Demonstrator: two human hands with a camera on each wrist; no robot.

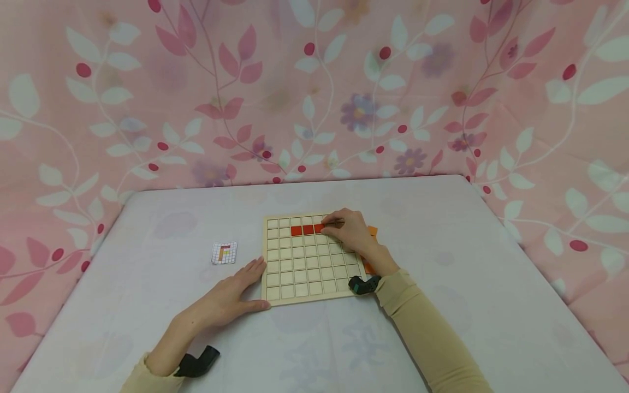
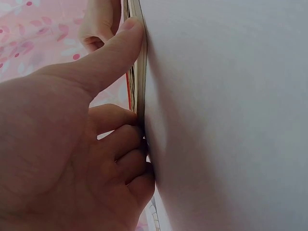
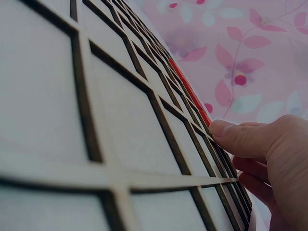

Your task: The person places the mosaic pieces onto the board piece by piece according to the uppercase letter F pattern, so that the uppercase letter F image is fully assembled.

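A pale wooden grid board [image 1: 300,277] lies on the table. In one of its upper rows, red square tiles [image 1: 308,229] sit side by side. My right hand [image 1: 351,229] is over the board's upper right, its thumb and forefinger pinching the rightmost red tile at its edge. The right wrist view shows the thumb [image 3: 238,138] at the end of the red strip. My left hand [image 1: 231,292] rests at the board's left edge, fingers extended and thumb touching the lower left corner. In the left wrist view, the thumb [image 2: 108,60] lies against the board's side.
A small card [image 1: 224,253] with a coloured grid pattern lies left of the board. Orange pieces [image 1: 373,231] show at the board's right side, partly hidden by my right arm. Black devices [image 1: 199,362] are worn on both wrists. Flowered pink cloth [image 1: 314,98] hangs behind the table.
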